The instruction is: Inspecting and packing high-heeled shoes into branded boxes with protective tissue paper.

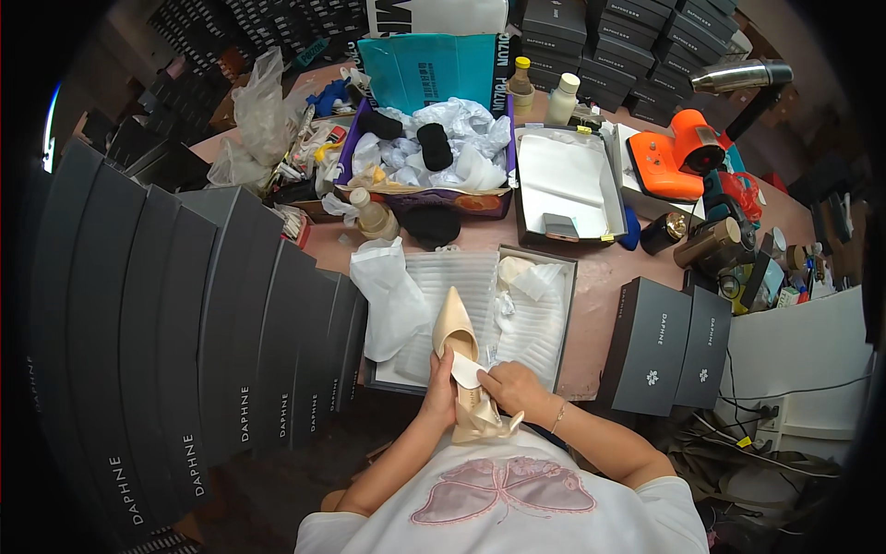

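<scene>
A cream pointed-toe shoe point(451, 314) with a strap and bow at the heel end is held in front of my chest, toe pointing away. My left hand point(440, 391) is closed around its left side. Fingers of my right hand point(515, 389) pinch a white flat pad point(468, 371) at the shoe's opening; how far it reaches inside is hidden. Just beyond the hands lies an open grey shoebox point(570, 309) lined with ribbed white padding point(452, 277). Crumpled cream paper point(531, 277) sits in its right part, and a white bag point(388, 300) lies over its left side.
Tall stacks of grey shoeboxes point(235, 314) rise close on my left. Two more boxes point(646, 342) stand at the right. Farther back are a purple carton point(452, 201) of plastic wrap, a black tray point(572, 189), bottles and an orange device point(672, 159).
</scene>
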Demonstrator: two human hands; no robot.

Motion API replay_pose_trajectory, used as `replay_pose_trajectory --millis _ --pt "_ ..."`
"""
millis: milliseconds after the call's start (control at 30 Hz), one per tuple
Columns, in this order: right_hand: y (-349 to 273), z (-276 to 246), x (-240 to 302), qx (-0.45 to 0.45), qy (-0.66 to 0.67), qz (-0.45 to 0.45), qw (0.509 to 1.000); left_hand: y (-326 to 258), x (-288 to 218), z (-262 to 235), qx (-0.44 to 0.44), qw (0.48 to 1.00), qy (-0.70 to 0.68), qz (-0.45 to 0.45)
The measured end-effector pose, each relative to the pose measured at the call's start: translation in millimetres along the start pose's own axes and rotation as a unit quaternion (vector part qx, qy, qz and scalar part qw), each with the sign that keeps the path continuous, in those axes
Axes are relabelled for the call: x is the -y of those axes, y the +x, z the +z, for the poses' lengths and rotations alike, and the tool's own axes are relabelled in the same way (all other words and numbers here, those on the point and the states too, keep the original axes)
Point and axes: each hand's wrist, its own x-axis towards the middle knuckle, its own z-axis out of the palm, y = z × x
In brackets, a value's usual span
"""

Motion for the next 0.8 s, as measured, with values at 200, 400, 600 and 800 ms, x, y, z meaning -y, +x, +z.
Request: replay_pose_trajectory --millis 200,400,600,800 --pt "26 16 -5 -0.048 0.052 0.016 0.997 -7 25 3 0.024 0.999 -0.031 -0.019" --pt "47 -6 -45 -0.077 0.282 0.236 0.927 -16 12 -4 0.009 0.998 0.048 -0.051" --pt "32 37 -127 -0.094 -0.004 0.105 0.99 1 2 -7 -0.005 0.989 0.022 -0.148" --pt "16 -29 -40 -0.185 0.367 0.283 0.867 4 -12 -1 0.054 0.98 -0.106 -0.16"
